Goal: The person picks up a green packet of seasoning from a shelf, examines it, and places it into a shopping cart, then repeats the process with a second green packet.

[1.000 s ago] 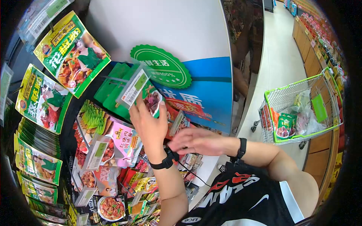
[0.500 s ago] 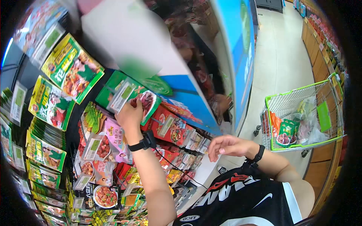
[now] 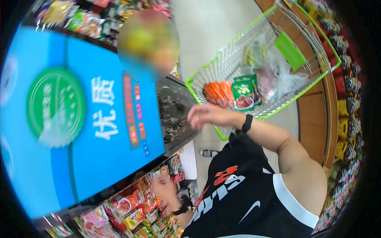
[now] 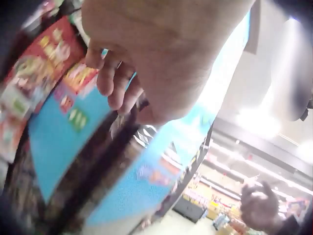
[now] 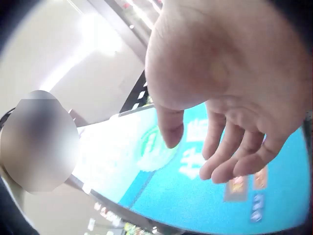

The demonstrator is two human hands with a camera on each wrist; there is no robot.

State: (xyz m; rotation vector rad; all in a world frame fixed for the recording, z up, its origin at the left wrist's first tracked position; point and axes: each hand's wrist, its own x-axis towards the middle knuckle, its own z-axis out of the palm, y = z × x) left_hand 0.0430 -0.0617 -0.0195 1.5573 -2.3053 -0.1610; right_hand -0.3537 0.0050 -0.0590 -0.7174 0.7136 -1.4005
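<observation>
My left hand is in front of the rack of seasoning packets, with nothing in its grasp. The left wrist view shows its fingers loosely bent and bare. My right hand hovers by the near rim of the shopping cart, overlapping it in the head view. Its fingers hang relaxed and hold nothing in the right wrist view. Inside the cart lie green packets, orange-red packets and clear plastic bags.
A large blue panel with a green round badge stands at the left, its dark base edge reaching toward the cart. Wooden shelving with packaged goods curves along the right. Pale floor runs between them.
The view has swung from the hanging packets toward the blue panel and cart. My left hand has come away from the green packet on the rack. The right hand now appears beside the cart.
</observation>
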